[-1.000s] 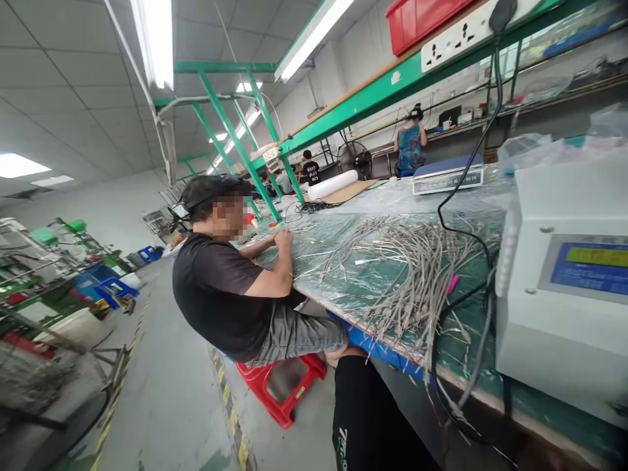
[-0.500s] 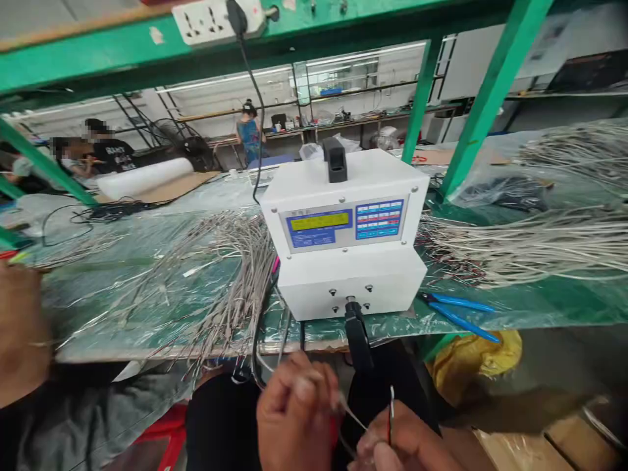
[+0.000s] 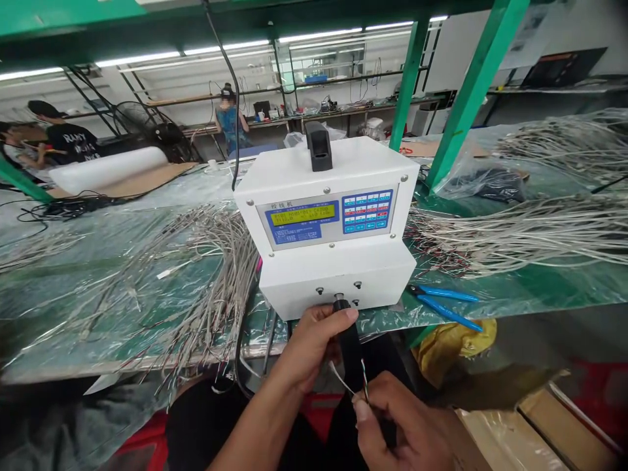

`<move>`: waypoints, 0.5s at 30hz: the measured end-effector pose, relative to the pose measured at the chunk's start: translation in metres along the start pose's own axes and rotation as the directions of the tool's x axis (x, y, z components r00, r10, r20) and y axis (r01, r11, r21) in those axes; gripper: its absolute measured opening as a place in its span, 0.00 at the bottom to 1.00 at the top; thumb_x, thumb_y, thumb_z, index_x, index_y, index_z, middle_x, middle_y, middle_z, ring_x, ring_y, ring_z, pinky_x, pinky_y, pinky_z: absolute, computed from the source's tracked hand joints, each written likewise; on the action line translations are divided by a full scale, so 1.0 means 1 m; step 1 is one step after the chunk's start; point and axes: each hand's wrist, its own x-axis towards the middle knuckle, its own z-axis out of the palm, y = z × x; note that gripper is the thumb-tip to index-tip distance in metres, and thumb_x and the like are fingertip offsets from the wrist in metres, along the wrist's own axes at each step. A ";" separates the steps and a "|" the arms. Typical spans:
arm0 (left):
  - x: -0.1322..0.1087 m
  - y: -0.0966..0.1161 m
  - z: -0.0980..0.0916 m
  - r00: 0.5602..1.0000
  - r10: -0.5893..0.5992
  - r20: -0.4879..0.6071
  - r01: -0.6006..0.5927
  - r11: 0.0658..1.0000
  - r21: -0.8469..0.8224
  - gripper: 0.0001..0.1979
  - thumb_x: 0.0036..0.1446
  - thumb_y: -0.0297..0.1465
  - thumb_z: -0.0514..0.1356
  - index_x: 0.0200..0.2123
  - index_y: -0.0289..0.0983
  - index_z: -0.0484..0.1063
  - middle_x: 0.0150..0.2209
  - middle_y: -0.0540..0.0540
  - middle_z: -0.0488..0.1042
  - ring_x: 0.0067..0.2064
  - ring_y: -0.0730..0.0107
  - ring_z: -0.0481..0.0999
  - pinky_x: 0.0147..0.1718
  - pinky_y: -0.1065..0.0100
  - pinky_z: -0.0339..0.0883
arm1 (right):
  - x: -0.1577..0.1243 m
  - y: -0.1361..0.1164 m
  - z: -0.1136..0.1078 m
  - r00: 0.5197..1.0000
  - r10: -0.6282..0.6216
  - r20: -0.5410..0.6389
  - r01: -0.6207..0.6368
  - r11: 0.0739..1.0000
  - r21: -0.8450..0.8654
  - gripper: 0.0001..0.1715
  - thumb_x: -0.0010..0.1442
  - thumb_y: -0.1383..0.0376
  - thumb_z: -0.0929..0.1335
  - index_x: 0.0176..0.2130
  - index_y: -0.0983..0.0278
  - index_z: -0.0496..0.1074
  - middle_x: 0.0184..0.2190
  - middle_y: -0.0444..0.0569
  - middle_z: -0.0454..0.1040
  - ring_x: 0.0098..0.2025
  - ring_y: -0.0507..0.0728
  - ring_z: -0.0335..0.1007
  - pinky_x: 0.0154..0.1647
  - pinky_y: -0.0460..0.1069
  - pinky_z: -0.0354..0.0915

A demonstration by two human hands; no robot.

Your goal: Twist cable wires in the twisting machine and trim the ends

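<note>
The left hand (image 3: 314,340) sat in the lower middle of the frame, its fingers curled around the black chuck (image 3: 350,347) that stuck out from the front face of the white machine (image 3: 333,255), with the thumb pressed on the chuck's upper end. Just below and to the right of it, the right hand (image 3: 407,425) had thumb and forefinger pinched together on the thin wires (image 3: 364,387), which rose beside the lower end of the chuck; a pale strand (image 3: 340,379) curved away from them toward the left hand. Whether the wires entered the chuck could not be told.

The machine stood at the near edge of the green worktop (image 3: 564,288), which was covered in clear plastic film. It showed a yellow display (image 3: 304,214) and a blue keypad (image 3: 367,210). A loose heap of grey cables (image 3: 206,275) lay left of it, and another bundle (image 3: 530,229) stretched off to the right. Blue-handled pliers (image 3: 444,304) lay just right of the machine's base, above a yellow bag (image 3: 456,340) under the worktop's edge. At the upper left, a person in a black shirt (image 3: 69,140) sat behind a white roll (image 3: 108,171), and another person (image 3: 228,121) stood at a far bench.
</note>
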 end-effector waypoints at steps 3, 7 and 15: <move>0.004 0.002 0.001 1.000 -0.004 0.012 0.004 1.000 0.006 0.18 0.46 0.42 0.69 0.18 0.36 0.69 0.15 0.52 0.65 0.17 0.75 0.61 0.17 0.72 0.51 | 0.002 0.004 -0.001 0.999 0.029 0.023 -0.030 0.999 0.023 0.13 0.66 0.66 0.63 0.28 0.61 0.63 0.23 0.39 0.61 0.22 0.48 0.57 0.24 0.44 0.54; 0.004 0.004 0.001 1.000 0.012 0.029 -0.013 1.000 0.014 0.15 0.47 0.39 0.68 0.20 0.35 0.71 0.17 0.50 0.69 0.19 0.70 0.68 0.18 0.71 0.57 | 0.002 0.009 -0.002 0.997 0.051 0.052 -0.054 0.997 0.059 0.13 0.66 0.67 0.64 0.29 0.61 0.62 0.24 0.39 0.62 0.23 0.48 0.59 0.26 0.44 0.56; 0.006 0.002 -0.001 0.999 0.039 0.035 -0.042 0.997 0.072 0.18 0.51 0.40 0.66 0.18 0.36 0.68 0.17 0.51 0.65 0.19 0.75 0.62 0.19 0.71 0.53 | 0.011 0.007 -0.002 1.000 0.011 0.022 -0.010 0.998 -0.055 0.12 0.65 0.68 0.64 0.29 0.62 0.60 0.23 0.38 0.59 0.22 0.46 0.58 0.24 0.42 0.54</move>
